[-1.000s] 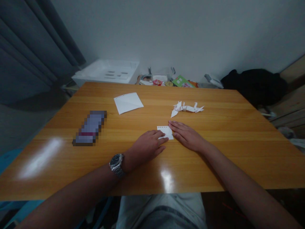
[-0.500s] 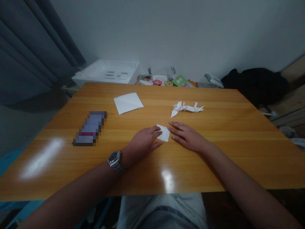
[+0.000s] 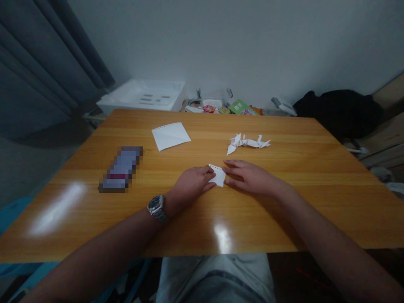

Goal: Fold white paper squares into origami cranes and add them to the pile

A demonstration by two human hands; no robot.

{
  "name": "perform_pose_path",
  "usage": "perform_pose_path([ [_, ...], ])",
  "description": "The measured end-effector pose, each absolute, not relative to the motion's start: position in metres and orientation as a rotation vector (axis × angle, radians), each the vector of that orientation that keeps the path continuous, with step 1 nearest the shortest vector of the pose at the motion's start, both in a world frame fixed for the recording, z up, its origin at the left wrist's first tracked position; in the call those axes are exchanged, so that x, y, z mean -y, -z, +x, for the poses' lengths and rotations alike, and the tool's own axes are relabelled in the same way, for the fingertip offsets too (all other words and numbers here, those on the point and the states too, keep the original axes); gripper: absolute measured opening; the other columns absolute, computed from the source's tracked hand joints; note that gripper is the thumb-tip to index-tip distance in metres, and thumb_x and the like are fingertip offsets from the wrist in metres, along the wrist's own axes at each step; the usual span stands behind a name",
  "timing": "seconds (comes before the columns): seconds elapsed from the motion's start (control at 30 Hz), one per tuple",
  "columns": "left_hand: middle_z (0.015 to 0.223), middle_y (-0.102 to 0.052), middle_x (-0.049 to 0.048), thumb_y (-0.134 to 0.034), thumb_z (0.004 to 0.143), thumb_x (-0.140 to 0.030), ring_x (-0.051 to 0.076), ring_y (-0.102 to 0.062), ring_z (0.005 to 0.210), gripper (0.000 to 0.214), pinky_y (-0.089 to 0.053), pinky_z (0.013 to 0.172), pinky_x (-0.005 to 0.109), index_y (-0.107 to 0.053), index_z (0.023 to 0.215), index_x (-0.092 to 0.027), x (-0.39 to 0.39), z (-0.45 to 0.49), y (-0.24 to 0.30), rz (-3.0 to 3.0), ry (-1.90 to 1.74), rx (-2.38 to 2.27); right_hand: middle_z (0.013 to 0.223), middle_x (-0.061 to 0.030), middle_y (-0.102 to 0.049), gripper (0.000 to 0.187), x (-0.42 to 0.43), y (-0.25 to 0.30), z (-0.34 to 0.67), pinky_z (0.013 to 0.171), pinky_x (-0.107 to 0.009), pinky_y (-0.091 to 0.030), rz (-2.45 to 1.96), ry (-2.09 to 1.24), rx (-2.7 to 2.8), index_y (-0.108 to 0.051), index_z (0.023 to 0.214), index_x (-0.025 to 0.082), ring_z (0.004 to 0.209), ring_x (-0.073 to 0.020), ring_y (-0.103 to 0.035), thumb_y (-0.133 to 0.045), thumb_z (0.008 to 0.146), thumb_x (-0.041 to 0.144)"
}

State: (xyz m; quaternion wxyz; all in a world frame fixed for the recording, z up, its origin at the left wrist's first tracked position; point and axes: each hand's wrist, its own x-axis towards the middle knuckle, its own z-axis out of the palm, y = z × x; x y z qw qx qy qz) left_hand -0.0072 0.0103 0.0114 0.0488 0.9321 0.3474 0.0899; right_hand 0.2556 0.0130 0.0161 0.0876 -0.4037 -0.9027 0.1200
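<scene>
A wooden table (image 3: pixel 318 181) fills most of the frame, and over its middle the person's left hand (image 3: pixel 190 184) has fingers and thumb bent, whether pinching or only resting cannot be told, while the right hand (image 3: pixel 252 176) lies open, fingers spread. A pixelated phone (image 3: pixel 122 168) is at center left, a sheet of paper (image 3: pixel 171 136) above center left and a folded paper figure (image 3: pixel 251 143) right of center. Smaller are the wristwatch (image 3: pixel 155 204) on the left wrist and, near the frame's center, a small piece of paper (image 3: pixel 219 176) between the hands, its left part under the left fingers.
</scene>
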Motion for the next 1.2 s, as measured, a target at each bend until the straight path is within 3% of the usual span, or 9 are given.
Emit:
perform_pose_path([
  [0.1, 0.122, -0.068, 0.0093, -0.056, 0.102, -0.035, 0.024, -0.069, 0.102, 0.031, -0.055, 0.088, 0.035, -0.067, 0.123, -0.015, -0.010, -0.007, -0.013, 2.823, -0.285, -1.061, 0.145, -0.0185, -0.059, 0.043, -0.013, -0.019, 0.249, 0.111, -0.052, -0.047, -1.244, -0.287, 2.694, -0.072, 0.126, 0.016, 0.133, -0.0358, -0.057, -0.060, 0.097, 0.045],
  [0.27, 0.118, -0.069, 0.0092, -0.059, 0.100, -0.034, 0.022, -0.070, 0.098, 0.030, -0.056, 0.084, 0.034, -0.067, 0.123, -0.015, -0.009, -0.006, -0.015, 2.813, -0.283, -1.046, 0.141, -0.0165, -0.062, 0.038, -0.012, -0.013, 0.248, 0.108, -0.053, -0.049, -1.236, -0.250, 2.598, -0.074, 0.120, 0.019, 0.129, -0.0341, -0.058, -0.059, 0.097, 0.046],
  [0.5, 0.117, -0.070, 0.0106, -0.053, 0.102, -0.035, 0.022, -0.070, 0.093, 0.030, -0.056, 0.078, 0.032, -0.069, 0.117, -0.014, -0.006, -0.004, -0.015, 2.868, -0.270, -1.058, 0.146, -0.0140, -0.059, 0.045, -0.010, -0.003, 0.255, 0.110, -0.053, -0.047, -1.190, -0.249, 2.568, -0.067, 0.133, 0.023, 0.133, -0.0327, -0.056, -0.064, 0.095, 0.048],
  [0.67, 0.117, -0.072, 0.0078, -0.047, 0.105, -0.034, 0.021, -0.071, 0.099, 0.031, -0.057, 0.084, 0.032, -0.070, 0.119, -0.017, -0.009, -0.006, -0.015, 2.813, -0.365, -1.065, 0.148, -0.0135, -0.057, 0.057, -0.009, -0.005, 0.252, 0.112, -0.050, -0.046, -1.043, -0.316, 2.597, -0.059, 0.142, 0.023, 0.135, -0.0300, -0.055, -0.069, 0.091, 0.049],
  [0.9, 0.122, -0.072, 0.0065, -0.046, 0.106, -0.035, 0.021, -0.070, 0.107, 0.032, -0.056, 0.093, 0.033, -0.069, 0.121, -0.019, -0.010, -0.009, -0.013, 2.743, -0.460, -1.042, 0.126, -0.0100, -0.072, 0.028, -0.009, -0.001, 0.237, 0.101, -0.042, -0.052, -1.028, -0.322, 2.567, -0.070, 0.124, 0.022, 0.116, -0.0256, -0.066, -0.058, 0.100, 0.031],
  [1.1, 0.127, -0.071, 0.0053, -0.055, 0.102, -0.043, 0.022, -0.069, 0.113, 0.038, -0.055, 0.096, 0.033, -0.060, 0.134, -0.023, -0.008, -0.012, -0.011, 2.615, -0.539, -1.034, 0.119, -0.0062, -0.076, 0.025, -0.007, 0.004, 0.236, 0.092, -0.035, -0.054, -1.116, -0.305, 2.442, -0.073, 0.117, 0.025, 0.106, -0.0227, -0.071, -0.053, 0.103, 0.030],
  [1.2, 0.121, -0.073, 0.0046, -0.057, 0.101, -0.042, 0.021, -0.070, 0.107, 0.034, -0.055, 0.092, 0.032, -0.061, 0.129, -0.023, -0.008, -0.013, -0.010, 2.571, -0.581, -1.070, 0.110, -0.0055, -0.077, 0.023, -0.005, -0.004, 0.235, 0.087, -0.033, -0.053, -1.108, -0.404, 2.325, -0.074, 0.109, 0.024, 0.099, -0.0206, -0.072, -0.053, 0.103, 0.031],
])
